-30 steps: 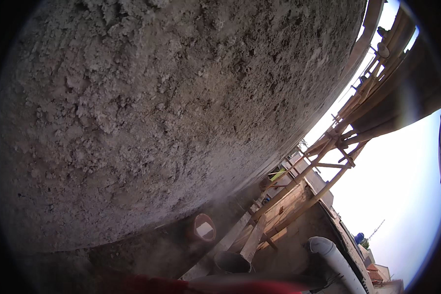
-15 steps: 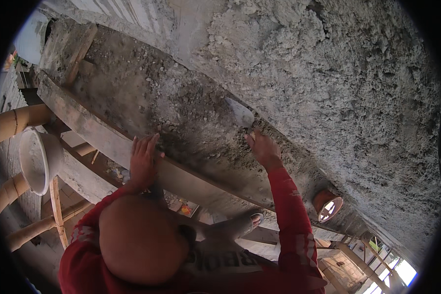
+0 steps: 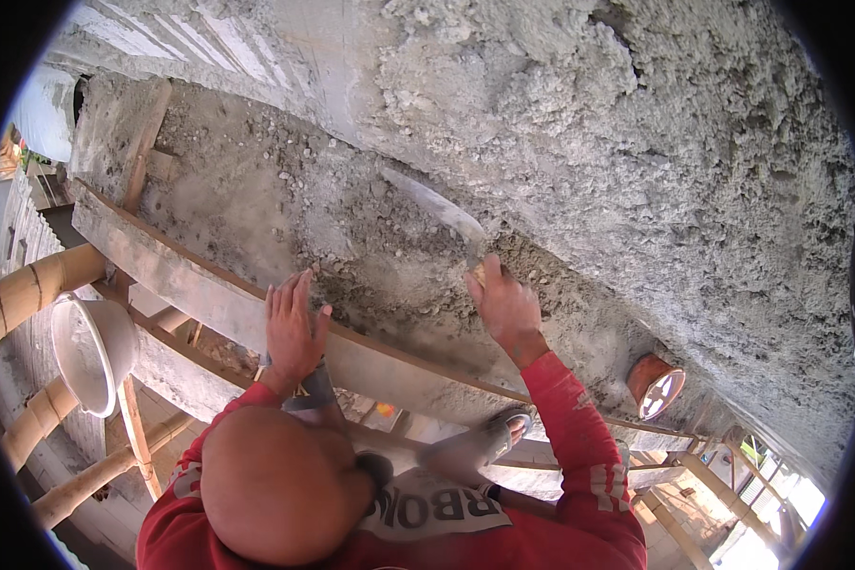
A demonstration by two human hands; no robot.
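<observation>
My right hand (image 3: 505,309) is closed round the handle of a trowel. The trowel's long pale blade (image 3: 435,203) points left and away from me, low over loose grey mortar and rubble (image 3: 351,214) beside the rough wall. Whether the blade touches the rubble, I cannot tell. My left hand (image 3: 296,328) lies on the upper edge of a long wooden board (image 3: 404,375) that borders the rubble on my side. Its fingers are stretched out over the edge, with the thumb apart, and it holds nothing.
A rough cement wall (image 3: 617,152) rises along the right. An orange-brown bucket (image 3: 655,385) stands near its foot. At left, a whitish basin (image 3: 114,342) sits by bamboo poles (image 3: 38,285). A wooden piece (image 3: 145,147) lies across the far rubble. Gaps show below the boards.
The trowel blade has swung left, and more of its length shows. My right hand has drawn slightly back from the wall. The left hand stays on the board; the whole view has shifted a little.
</observation>
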